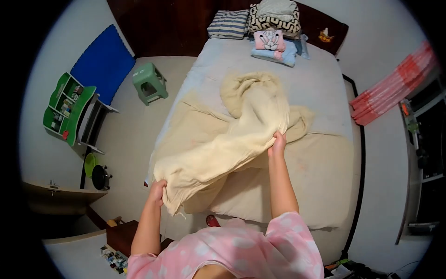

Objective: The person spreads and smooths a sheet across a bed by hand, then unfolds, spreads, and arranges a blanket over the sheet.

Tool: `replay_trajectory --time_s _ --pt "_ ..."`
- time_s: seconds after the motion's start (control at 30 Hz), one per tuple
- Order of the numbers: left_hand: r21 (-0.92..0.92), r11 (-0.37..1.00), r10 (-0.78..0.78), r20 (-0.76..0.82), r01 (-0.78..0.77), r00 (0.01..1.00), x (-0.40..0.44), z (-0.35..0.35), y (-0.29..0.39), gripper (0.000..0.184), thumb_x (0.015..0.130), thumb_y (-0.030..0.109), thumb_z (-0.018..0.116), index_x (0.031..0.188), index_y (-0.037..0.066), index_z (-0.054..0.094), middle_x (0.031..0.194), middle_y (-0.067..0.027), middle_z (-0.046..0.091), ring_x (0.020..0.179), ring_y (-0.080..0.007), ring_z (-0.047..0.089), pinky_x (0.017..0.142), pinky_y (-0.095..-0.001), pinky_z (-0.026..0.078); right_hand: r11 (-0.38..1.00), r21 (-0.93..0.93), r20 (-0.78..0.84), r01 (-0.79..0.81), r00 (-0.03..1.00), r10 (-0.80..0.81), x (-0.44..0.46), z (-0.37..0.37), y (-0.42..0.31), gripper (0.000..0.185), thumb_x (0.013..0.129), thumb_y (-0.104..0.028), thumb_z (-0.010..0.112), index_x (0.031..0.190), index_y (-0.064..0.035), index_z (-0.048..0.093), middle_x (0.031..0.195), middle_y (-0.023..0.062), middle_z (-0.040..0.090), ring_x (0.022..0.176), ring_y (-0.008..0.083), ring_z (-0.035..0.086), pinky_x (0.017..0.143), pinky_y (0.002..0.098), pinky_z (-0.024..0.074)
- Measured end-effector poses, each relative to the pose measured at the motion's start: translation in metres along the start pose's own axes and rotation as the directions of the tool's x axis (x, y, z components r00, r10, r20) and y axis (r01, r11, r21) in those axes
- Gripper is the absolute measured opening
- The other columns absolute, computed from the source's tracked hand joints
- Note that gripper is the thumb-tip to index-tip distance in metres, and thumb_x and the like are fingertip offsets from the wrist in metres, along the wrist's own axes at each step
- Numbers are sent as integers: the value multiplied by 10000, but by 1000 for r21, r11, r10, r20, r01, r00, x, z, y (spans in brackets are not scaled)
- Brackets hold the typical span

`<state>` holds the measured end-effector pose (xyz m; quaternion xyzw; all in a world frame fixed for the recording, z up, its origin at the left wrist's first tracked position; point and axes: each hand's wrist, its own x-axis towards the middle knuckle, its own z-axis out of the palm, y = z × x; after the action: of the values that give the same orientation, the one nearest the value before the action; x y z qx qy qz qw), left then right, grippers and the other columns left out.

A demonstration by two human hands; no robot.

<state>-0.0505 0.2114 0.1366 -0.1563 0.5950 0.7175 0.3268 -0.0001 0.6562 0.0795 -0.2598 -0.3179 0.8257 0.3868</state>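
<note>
Cream cloth, soft and deeply creased. Head view: one blanket, a rounded, rolled heap on the bed, its near edge drawn up toward the person. Left hand: fingers curled closed on a corner, loose threads dangling just beside. Right hand: closed on the gathered edge farther along.

Hazards, judged: the threads may snag or pull out under a hard tug; the twisted heap may knot, or drag the pale sheet by friction; a slipping left grip may drop the corner floorward, near the red slipper, where it could be trodden on.

Also: striped pillow, plump, rectangular; green stool, moulded, apparently plastic.
</note>
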Motion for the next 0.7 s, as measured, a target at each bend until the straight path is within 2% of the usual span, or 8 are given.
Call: replay_trajectory --time_s 0.17,0.27,0.3,0.33,0.4,0.5,0.63,0.7 --pt "157 987 0 190 -31 982 16 71 7 407 803 97 473 1185 -44 456 1053 -147 589 872 -227 619 739 -353 528 914 -371 368 165 930 -18 -131 5 -32 511 722 -22 445 1230 32 426 1190 115 528 1055 202 523 905 312 426" --pt "189 975 -190 422 119 887 -7 144 9 497 892 312 537 1264 12 400 1165 -122 546 1009 -206 568 822 -342 493 669 -731 416 139 867 275 -199 -17 -7 360 747 -84 494 1085 39 516 992 125 595 904 196 577 794 329 459" --pt "238 971 -110 524 -21 845 18 151 -21 606 861 335 587 1314 19 339 1198 -112 524 1043 -203 545 849 -325 474 582 -787 442 205 845 302 -211 -24 6 276 755 -108 510 978 45 562 856 164 622 815 222 606 738 366 472" --pt "297 955 -152 546 -20 824 11 162 -26 623 846 321 604 1321 23 332 1199 -113 522 1050 -203 539 851 -319 469 331 -898 416 289 803 427 -231 -6 -15 271 742 -127 532 953 43 549 840 214 595 791 274 599 721 381 465" --pt "414 910 -242 579 -25 779 0 184 -33 661 817 293 637 1334 30 319 1203 -115 517 1063 -201 527 856 -308 458 375 -889 421 262 789 448 -242 -22 -6 273 731 -143 547 927 47 552 865 238 586 781 325 584 723 384 463" --pt "497 854 -180 561 -155 808 9 183 -53 617 715 36 583 1300 20 387 1152 -112 555 1019 -204 549 825 -296 457 353 -864 504 360 643 577 -233 -56 2 216 820 -148 532 961 3 598 839 72 620 777 139 559 694 274 459" --pt "423 893 -104 525 -153 845 29 153 -90 555 675 -79 528 1222 1 488 1108 -90 590 997 -197 559 838 -299 449 621 -743 328 -248 675 661 -185 -88 9 308 914 -334 486 1076 -85 571 902 13 612 793 110 550 708 263 464" --pt "438 892 -133 485 -109 864 25 144 -85 538 682 -77 542 1213 0 500 1116 -82 590 1005 -194 556 856 -295 441 635 -639 -4 -433 828 560 -149 -96 10 405 894 -431 501 1138 -109 524 896 3 589 789 101 546 690 261 473"
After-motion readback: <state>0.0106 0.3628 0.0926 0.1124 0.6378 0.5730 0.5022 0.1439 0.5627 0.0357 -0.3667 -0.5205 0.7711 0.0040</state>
